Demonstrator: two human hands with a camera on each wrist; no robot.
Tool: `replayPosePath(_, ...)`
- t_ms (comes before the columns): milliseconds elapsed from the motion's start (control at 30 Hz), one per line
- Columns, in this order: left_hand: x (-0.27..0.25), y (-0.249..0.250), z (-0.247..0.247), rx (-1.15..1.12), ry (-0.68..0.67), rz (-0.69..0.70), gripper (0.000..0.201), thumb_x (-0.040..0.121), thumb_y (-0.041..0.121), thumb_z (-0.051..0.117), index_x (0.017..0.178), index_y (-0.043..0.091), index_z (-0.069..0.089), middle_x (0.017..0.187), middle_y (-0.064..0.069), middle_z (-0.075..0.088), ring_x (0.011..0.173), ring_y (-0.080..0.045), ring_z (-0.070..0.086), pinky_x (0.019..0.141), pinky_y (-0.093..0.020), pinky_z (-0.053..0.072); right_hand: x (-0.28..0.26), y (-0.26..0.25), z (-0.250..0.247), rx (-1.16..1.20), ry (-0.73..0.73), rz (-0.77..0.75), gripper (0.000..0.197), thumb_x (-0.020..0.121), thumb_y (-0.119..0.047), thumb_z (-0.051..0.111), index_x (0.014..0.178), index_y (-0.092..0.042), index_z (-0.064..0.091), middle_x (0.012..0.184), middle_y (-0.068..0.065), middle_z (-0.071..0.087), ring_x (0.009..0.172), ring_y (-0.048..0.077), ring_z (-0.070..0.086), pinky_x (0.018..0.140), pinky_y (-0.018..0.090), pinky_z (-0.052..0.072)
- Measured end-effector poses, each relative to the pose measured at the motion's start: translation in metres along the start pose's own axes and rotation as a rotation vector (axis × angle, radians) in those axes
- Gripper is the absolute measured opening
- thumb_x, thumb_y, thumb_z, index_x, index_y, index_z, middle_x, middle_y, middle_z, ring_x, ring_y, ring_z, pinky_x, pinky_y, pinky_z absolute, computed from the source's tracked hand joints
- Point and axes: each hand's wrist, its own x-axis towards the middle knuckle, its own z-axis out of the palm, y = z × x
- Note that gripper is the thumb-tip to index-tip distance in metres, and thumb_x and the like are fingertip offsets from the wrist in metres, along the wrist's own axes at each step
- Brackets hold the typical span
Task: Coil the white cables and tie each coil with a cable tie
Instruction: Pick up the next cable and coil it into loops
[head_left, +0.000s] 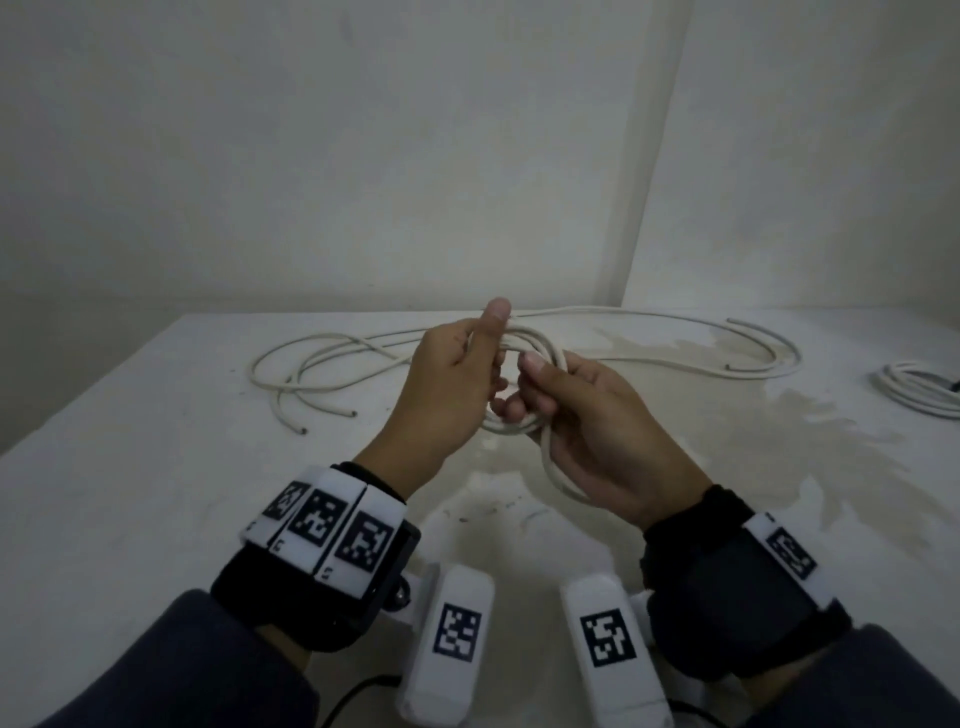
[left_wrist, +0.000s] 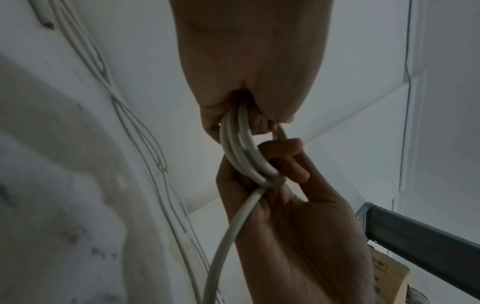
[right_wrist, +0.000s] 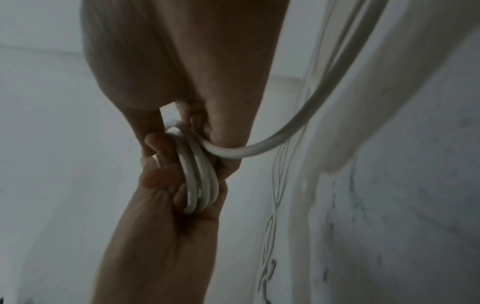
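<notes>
A small coil of white cable (head_left: 519, 349) hangs between my two hands above the white table (head_left: 156, 467). My left hand (head_left: 483, 358) grips the coil's left side with the thumb up over its top. My right hand (head_left: 522, 387) pinches the right side, fingers hooked through the loop. A free strand (head_left: 558, 480) runs from the coil's bottom down along the right palm. The left wrist view has the coil (left_wrist: 241, 152) held by the left hand (left_wrist: 233, 117) above and the right hand (left_wrist: 280, 164) below. In the right wrist view, several turns (right_wrist: 197, 181) sit between both hands.
Loose white cables (head_left: 332, 364) sprawl across the table behind my hands and reach far right (head_left: 727, 358). A separate bundled white cable (head_left: 919, 387) lies at the right edge. Walls close the back and right. A grey metal beam (left_wrist: 415, 232) shows in the left wrist view.
</notes>
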Motion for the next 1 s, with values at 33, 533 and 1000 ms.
replayPosePath(33, -0.001, 0.0, 0.0, -0.039, -0.011, -0.015, 0.044, 0.099, 0.038, 0.041, 0.069, 0.006, 0.048, 0.054, -0.002, 0.044, 0.04, -0.007, 0.044, 0.046, -0.022, 0.043, -0.001, 0.001, 0.003, 0.062, 0.001, 0.029, 0.023, 0.084, -0.019, 0.053, 0.065, -0.012, 0.064, 0.049, -0.001, 0.042, 0.054, 0.014, 0.051, 0.064, 0.023, 0.05)
replayPosePath(533, -0.016, -0.014, 0.008, -0.24, -0.666, -0.842, 0.07, 0.092, 0.066, 0.026, 0.129, 0.008, 0.039, 0.097, -0.027, 0.069, 0.073, -0.031, 0.068, 0.066, -0.033, 0.056, -0.001, -0.027, -0.009, 0.453, 0.134, -0.038, 0.028, 0.093, -0.029, 0.044, 0.07, -0.013, 0.046, 0.044, -0.008, 0.026, 0.037, 0.005, 0.028, 0.061, 0.019, 0.05)
replayPosePath(1000, 0.0, -0.009, 0.004, -0.631, -0.107, -0.69, 0.021, 0.077, -0.016, 0.058, 0.097, -0.011, 0.059, 0.095, -0.024, 0.055, 0.075, -0.02, 0.057, 0.05, -0.016, 0.049, 0.003, -0.022, -0.011, 0.418, 0.185, -0.067, 0.031, 0.099, -0.026, 0.04, 0.073, -0.011, 0.049, 0.047, -0.006, 0.028, 0.043, 0.009, 0.033, 0.069, 0.024, 0.049)
